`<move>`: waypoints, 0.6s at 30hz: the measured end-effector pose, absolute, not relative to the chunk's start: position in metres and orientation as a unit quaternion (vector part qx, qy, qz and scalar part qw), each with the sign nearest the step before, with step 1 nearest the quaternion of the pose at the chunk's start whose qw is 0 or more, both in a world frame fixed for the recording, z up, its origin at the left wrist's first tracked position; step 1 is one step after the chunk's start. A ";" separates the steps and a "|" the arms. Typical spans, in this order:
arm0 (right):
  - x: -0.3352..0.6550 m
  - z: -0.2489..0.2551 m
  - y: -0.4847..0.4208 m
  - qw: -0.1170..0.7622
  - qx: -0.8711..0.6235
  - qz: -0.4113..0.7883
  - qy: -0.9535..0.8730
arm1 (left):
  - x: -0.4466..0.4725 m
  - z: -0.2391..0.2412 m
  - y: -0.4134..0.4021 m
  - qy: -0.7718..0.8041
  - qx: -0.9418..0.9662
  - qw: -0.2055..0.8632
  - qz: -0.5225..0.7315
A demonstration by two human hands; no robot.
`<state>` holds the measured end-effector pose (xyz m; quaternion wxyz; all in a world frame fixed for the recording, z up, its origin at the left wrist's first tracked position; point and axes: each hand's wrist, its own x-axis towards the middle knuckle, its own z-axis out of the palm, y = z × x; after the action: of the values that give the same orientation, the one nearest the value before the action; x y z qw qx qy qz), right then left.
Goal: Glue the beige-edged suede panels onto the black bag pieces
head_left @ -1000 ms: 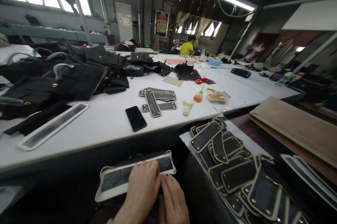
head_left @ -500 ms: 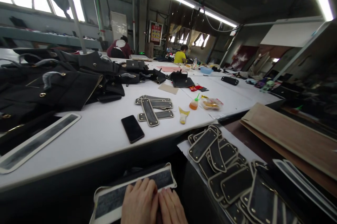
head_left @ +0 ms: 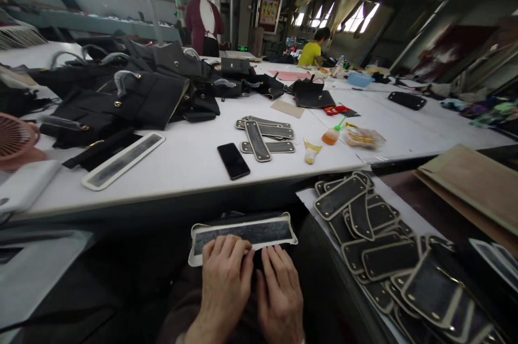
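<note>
A long dark panel with an off-white border (head_left: 246, 232) lies across the person's lap, below the front edge of the white table. My left hand (head_left: 227, 274) grips its near edge, with the fingers bent over the border. Beside it, my right hand (head_left: 281, 284) has its fingers pressed together on the same edge, the thumb lower down. The hands are close to each other at the middle and right part of the panel. What lies beneath the fingers is hidden. Black material shows behind the panel's far edge.
The white table (head_left: 194, 166) bears a phone (head_left: 233, 160), riveted dark strips (head_left: 258, 140), a glue bottle (head_left: 332, 135) and black bags (head_left: 141, 96). Riveted pieces (head_left: 390, 255) pile up at right. A pink fan (head_left: 16, 142) stands left. Two people (head_left: 202, 18) are at the back.
The view has tilted down and swung left, so the panel and hands sit higher and more of both hands shows. My hands stay on the panel. The person in maroon now stands upright.
</note>
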<state>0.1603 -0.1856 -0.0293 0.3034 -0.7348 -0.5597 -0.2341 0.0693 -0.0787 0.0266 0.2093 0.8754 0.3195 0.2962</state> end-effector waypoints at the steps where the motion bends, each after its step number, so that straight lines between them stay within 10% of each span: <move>1: 0.159 -0.029 -0.184 0.307 -0.732 -0.232 -0.563 | 0.062 0.024 -0.078 0.306 0.869 0.202 0.332; 5: 0.156 -0.028 -0.180 0.321 -0.723 -0.213 -0.574 | 0.018 0.001 -0.078 0.316 0.793 0.236 0.465; 11: 0.151 -0.031 -0.173 0.352 -0.693 -0.207 -0.595 | 0.000 -0.052 -0.082 0.616 0.124 0.694 0.353; 18: 0.147 -0.041 -0.170 0.337 -0.679 -0.210 -0.617 | 0.050 -0.075 -0.064 0.531 -0.057 0.778 0.331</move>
<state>0.1471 -0.1702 -0.0408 0.3371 -0.6793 -0.6171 -0.2101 0.0498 -0.0642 -0.0753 0.7780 -0.0570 0.5308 0.3313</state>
